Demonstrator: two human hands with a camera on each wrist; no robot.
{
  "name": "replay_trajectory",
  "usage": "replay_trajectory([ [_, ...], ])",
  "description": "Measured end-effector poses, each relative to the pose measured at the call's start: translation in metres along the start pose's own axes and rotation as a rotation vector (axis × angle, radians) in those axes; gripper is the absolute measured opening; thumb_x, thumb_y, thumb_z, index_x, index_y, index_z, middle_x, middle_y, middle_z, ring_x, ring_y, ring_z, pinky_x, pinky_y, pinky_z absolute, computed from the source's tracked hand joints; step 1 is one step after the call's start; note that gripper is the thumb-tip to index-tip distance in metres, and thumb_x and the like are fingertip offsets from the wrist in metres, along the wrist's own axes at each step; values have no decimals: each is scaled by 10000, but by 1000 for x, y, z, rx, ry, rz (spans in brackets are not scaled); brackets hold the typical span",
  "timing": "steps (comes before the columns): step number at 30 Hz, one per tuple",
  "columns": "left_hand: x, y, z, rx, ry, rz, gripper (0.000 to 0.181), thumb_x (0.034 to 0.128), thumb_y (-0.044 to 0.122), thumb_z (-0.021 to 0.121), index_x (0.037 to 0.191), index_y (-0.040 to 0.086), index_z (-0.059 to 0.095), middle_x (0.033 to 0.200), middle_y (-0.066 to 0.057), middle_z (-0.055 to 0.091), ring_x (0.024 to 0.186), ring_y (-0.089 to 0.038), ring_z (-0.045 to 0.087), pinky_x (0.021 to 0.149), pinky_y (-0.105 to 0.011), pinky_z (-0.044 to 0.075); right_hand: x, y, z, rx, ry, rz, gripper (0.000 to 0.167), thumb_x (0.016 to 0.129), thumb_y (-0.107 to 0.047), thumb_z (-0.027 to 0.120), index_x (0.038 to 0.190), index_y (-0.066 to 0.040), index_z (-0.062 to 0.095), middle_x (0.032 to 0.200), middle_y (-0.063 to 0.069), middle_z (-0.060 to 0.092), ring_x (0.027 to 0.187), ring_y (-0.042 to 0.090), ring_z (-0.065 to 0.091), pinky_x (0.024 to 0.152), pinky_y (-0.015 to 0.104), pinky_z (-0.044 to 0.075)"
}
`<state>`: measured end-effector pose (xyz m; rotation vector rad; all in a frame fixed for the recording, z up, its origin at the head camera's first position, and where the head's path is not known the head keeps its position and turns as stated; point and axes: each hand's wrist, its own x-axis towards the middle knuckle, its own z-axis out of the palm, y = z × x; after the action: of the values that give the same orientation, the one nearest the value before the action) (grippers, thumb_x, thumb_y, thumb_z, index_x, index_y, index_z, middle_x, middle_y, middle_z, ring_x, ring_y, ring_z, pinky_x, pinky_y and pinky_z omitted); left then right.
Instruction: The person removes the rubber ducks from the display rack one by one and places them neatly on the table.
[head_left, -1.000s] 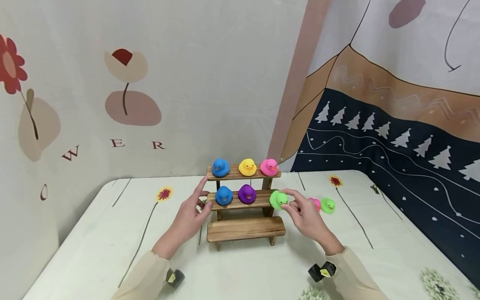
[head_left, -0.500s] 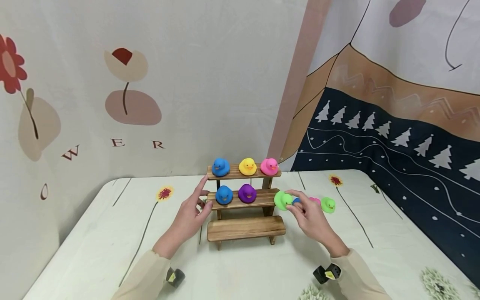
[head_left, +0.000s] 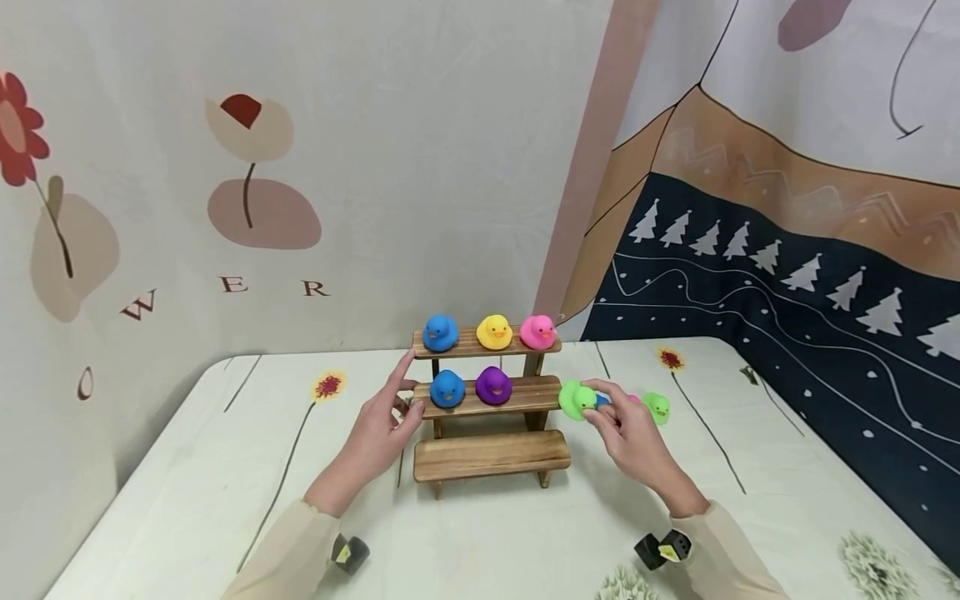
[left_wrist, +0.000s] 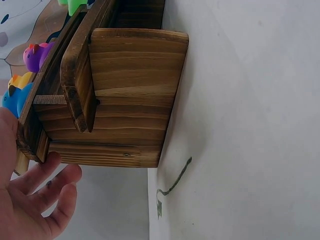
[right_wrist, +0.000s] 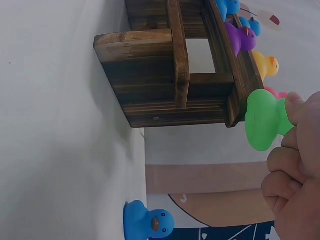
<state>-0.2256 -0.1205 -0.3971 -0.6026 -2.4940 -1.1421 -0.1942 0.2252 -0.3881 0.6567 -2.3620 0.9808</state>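
While the right hand (head_left: 637,435) pinches the green duck (head_left: 575,401) by its head, just right of the middle shelf (head_left: 536,393), the left hand (head_left: 378,433), fingers spread, touches the stand (head_left: 491,457); the duck looks light and soft, so squeeze gently.

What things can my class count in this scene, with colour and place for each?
Table: 1, white with flower print, under the stand
Stepped stand: 1, brown wood, on the table
Top-shelf ducks: 3, blue, yellow, pink, left to right
Middle-shelf ducks: 2, blue, purple, left to right
Table ducks: 3, blue, pink, green, right of the stand
Held duck: 1, green, beside the stand's right side
Backdrop: count unclear, pale, orange, navy, behind the table
Wrist devices: 2, black, one by each wrist
Sleeves: 2, beige, on both arms
Left hand: 1, bare, at the stand's left end
Right hand: 1, bare, pinching the held duck
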Motion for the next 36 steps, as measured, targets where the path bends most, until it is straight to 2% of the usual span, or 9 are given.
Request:
replay_trajectory([
  [7, 0, -1, 0, -3, 6, 6, 722, 941, 121, 579, 1547, 228, 201, 1186, -141, 624, 722, -112, 518, 604, -229, 455, -1, 1, -2, 10, -8, 29, 361, 865, 46, 646, 1212, 43, 549, 582, -142, 312, 498, -41, 283, 477, 195, 328],
  [13, 0, -2, 0, -7, 3, 4, 730, 939, 119, 579, 1548, 239, 194, 1188, -141, 622, 730, -116, 519, 605, -229, 458, -3, 3, -3, 12, 1, 16, 359, 857, 55, 652, 1203, 54, 555, 582, -140, 321, 500, -44, 286, 526, 203, 342],
  [19, -1, -3, 1, -8, 1, 4, 734, 939, 123, 581, 1548, 252, 192, 1185, -135, 623, 726, -107, 515, 602, -228, 455, -7, 4, -4, 5, 3, 52, 355, 854, 49, 658, 1196, 55, 563, 590, -132, 306, 513, -36, 287, 507, 196, 330],
  [23, 0, -2, 1, -2, 1, 4, 734, 938, 122, 582, 1547, 251, 194, 1185, -134, 624, 723, -105, 513, 602, -226, 453, -10, 6, -4, -12, 13, 47, 359, 843, 50, 669, 1188, 52, 570, 596, -139, 293, 526, -36, 281, 550, 201, 329],
  [29, 0, -1, 1, 1, -3, 0, 731, 939, 125, 582, 1547, 245, 194, 1188, -134, 623, 729, -109, 516, 604, -226, 455, -13, 9, -5, -2, 17, 67, 363, 850, 49, 663, 1200, 38, 569, 597, -139, 304, 514, -37, 285, 496, 191, 322],
  [36, 0, -1, 0, 4, 2, -1, 733, 935, 120, 588, 1545, 240, 200, 1182, -137, 622, 737, -116, 514, 604, -226, 457, -18, 16, -6, 13, 24, 46, 347, 835, 70, 666, 1170, 53, 575, 598, -138, 305, 509, -50, 272, 439, 170, 291],
])
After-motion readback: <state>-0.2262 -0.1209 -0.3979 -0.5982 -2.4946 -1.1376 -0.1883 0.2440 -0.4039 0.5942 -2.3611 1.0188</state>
